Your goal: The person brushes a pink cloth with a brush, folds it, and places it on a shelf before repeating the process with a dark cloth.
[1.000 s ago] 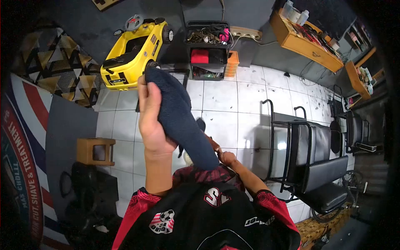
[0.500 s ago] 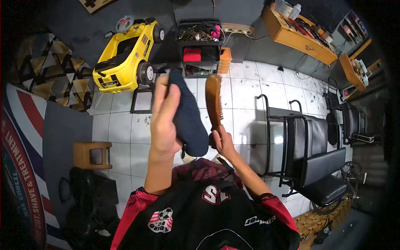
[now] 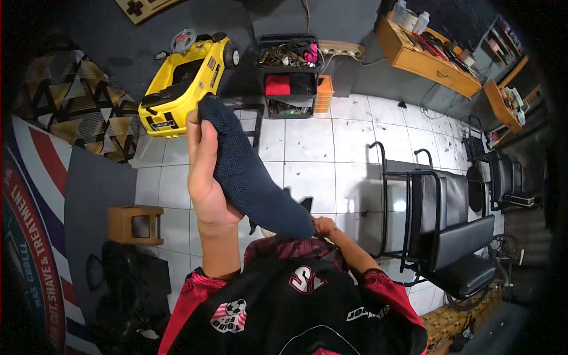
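My left hand (image 3: 208,192) is raised left of centre and grips a dark blue knit shoe (image 3: 251,177), its fingers along the shoe's left side. The shoe slants from upper left down to a rounded end at lower right. My right hand (image 3: 325,226) is closed right at that rounded end, its fingertips partly covered by the shoe. The brown wooden brush seen in it earlier is hidden behind the shoe. A dark pointed piece (image 3: 306,204) juts out above the rounded end.
A yellow toy car (image 3: 183,80) stands at upper left, by a black tiered cart (image 3: 288,77). On the left is a brown stool (image 3: 135,225); black padded chairs (image 3: 455,236) stand at right. A wooden drawer shelf (image 3: 432,62) is on the wall. Dark bits dot the white tiles (image 3: 307,142).
The shoe has tilted, its upper end going left and its rounded end right. My right hand has lowered to that end, and the brush has gone out of sight behind the shoe.
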Demonstrator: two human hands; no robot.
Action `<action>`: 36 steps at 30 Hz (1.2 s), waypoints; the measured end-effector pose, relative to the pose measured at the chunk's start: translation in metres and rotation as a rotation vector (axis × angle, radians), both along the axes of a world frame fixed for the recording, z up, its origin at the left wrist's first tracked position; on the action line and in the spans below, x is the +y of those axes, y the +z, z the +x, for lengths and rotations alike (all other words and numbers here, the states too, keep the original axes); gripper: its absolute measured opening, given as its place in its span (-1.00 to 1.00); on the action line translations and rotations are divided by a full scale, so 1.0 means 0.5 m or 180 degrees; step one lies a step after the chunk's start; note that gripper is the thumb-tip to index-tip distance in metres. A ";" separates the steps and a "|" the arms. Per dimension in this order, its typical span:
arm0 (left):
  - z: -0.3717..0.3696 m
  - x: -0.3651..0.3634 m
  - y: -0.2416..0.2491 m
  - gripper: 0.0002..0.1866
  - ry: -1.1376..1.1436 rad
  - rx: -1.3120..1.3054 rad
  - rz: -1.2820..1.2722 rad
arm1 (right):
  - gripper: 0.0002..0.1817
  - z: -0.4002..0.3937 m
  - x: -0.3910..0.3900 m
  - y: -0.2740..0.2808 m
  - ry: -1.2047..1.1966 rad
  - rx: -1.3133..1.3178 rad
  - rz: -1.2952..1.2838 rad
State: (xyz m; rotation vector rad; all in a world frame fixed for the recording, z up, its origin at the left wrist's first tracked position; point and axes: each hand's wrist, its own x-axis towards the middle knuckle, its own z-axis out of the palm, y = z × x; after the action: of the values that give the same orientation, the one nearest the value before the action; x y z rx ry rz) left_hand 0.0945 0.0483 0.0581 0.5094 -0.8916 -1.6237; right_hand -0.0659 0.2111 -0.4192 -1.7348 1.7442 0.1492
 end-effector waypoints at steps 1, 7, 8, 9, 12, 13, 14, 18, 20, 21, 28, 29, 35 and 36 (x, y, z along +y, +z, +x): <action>-0.001 -0.003 -0.006 -0.74 0.0055 -0.0015 0.0070 | -0.40 -0.005 0.009 -0.007 -0.0184 0.0007 -0.0022; 0.006 -0.001 -0.024 -0.70 0.0022 0.0036 0.0118 | -0.46 -0.024 0.050 0.011 -0.1753 0.0191 0.0236; 0.009 -0.002 -0.025 -0.69 -0.0034 0.0034 0.0029 | -0.33 -0.030 0.046 0.034 -0.1929 0.0164 0.0402; 0.009 -0.004 -0.025 -0.69 -0.0087 0.0042 -0.0070 | -0.35 -0.036 0.039 0.029 -0.2054 -0.0019 0.0357; -0.002 -0.006 -0.031 -0.70 -0.0204 -0.0210 -0.0066 | -0.62 -0.019 -0.035 0.127 -0.2323 -0.0838 -0.0806; -0.008 -0.005 -0.032 -0.71 -0.0295 -0.0251 -0.0071 | -0.71 0.001 -0.066 0.232 -0.2430 -0.1321 -0.1232; -0.017 -0.003 -0.033 -0.72 -0.0379 -0.0293 -0.0085 | -0.77 0.020 -0.088 0.322 -0.2368 -0.1772 -0.1753; -0.044 0.009 -0.042 -0.67 -0.0788 -0.0183 -0.0038 | -0.79 0.080 -0.131 0.456 -0.1615 -0.2381 -0.2597; -0.045 0.010 -0.047 -0.57 -0.0783 -0.0169 -0.0125 | -0.75 0.095 -0.151 0.452 -0.1086 -0.2093 -0.2240; -0.040 0.011 -0.043 -0.57 -0.0733 -0.0230 -0.0212 | -0.74 0.095 -0.156 0.427 -0.0843 -0.1841 -0.2210; -0.024 0.030 0.017 -0.64 0.0152 0.0266 0.0355 | -0.64 0.016 -0.074 0.070 -0.0310 -0.0410 -0.0360; -0.022 0.025 0.014 -0.64 0.0191 0.0258 0.0531 | -0.61 -0.002 -0.047 -0.002 -0.0559 -0.0454 -0.0146; -0.017 0.017 -0.037 -0.63 0.0113 0.0369 0.0804 | -0.45 -0.064 0.050 -0.058 -0.2065 -0.0356 0.0012; -0.015 0.015 -0.035 -0.63 0.0021 0.0463 0.0746 | -0.47 -0.079 0.046 -0.046 -0.1785 -0.0364 0.0217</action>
State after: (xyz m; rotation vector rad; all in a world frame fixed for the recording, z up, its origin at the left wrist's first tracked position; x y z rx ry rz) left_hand 0.0871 0.0561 0.0404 0.5471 -0.5947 -1.7456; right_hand -0.1055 0.2343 -0.4422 -1.1263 2.0369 -0.1320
